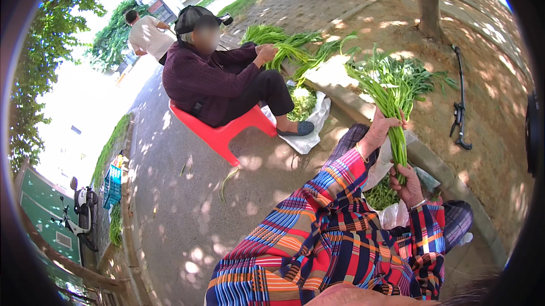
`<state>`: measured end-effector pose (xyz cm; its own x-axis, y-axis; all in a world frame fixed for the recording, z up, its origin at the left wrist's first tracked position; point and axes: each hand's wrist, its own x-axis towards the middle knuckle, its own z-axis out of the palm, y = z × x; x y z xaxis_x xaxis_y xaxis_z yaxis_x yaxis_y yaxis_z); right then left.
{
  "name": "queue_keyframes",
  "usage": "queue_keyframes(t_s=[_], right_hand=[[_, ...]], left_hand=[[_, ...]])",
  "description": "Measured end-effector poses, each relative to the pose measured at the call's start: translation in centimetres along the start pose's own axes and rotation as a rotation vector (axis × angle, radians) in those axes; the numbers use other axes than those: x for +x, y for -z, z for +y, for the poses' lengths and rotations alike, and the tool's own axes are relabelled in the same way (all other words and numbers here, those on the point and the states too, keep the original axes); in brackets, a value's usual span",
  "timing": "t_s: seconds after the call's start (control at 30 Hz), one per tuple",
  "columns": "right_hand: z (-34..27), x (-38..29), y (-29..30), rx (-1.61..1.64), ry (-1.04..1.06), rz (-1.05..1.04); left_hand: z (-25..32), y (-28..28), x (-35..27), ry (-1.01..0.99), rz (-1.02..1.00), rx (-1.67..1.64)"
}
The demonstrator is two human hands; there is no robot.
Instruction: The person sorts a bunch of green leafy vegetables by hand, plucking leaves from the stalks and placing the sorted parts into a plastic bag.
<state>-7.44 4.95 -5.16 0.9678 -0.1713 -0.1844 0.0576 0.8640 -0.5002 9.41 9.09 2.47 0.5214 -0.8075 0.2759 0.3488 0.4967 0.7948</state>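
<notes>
A bundle of long-stemmed leafy greens [387,93], which looks like water spinach, points away from me toward the curb. My left hand [380,129] is wrapped around the middle of the stems, thumb across them. Lower down, the fingers of my right hand [408,184] grip the cut stem ends. The leafy tips reach past the curb, over the bare soil. Between my knees sits a white plastic bag [394,216] with picked green leaves [382,193] in it, partly hidden by my hands and sleeves.
A person [208,80] on a red plastic stool [213,138] holds more greens [294,48], beside another leaf-filled bag [317,114]. A concrete curb [443,167] runs alongside me. A folding walking cane [460,97] lies on the soil near a tree trunk [427,4].
</notes>
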Motion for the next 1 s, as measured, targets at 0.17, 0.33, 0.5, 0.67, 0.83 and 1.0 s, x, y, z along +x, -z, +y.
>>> queue_keyframes(t_s=[0.17, 0.33, 0.5, 0.67, 0.83, 1.0], right_hand=[[-0.2, -0.1, -0.1, -0.011, -0.049, 0.010], [-0.1, 0.1, -0.2, -0.033, -0.094, 0.010], [-0.3, 0.1, 0.4, -0.020, -0.105, 0.001], [-0.2, 0.3, 0.5, -0.022, -0.121, 0.025], [-0.3, 0.1, 0.2, -0.032, -0.109, 0.028], [-0.3, 0.0, 0.7, -0.003, -0.100, 0.026]], left_hand=[[-1.1, 0.5, 0.2, 0.023, 0.037, -0.027], [-1.3, 1.2, 0.2, 0.089, 0.078, -0.064], [-1.9, 1.1, 0.5, 0.100, 0.134, -0.039], [-2.7, 1.3, 0.3, 0.229, 0.264, -0.140], [-2.7, 1.1, 0.1, 0.229, 0.231, -0.156], [-2.2, -0.1, -0.1, 0.165, 0.176, -0.061]])
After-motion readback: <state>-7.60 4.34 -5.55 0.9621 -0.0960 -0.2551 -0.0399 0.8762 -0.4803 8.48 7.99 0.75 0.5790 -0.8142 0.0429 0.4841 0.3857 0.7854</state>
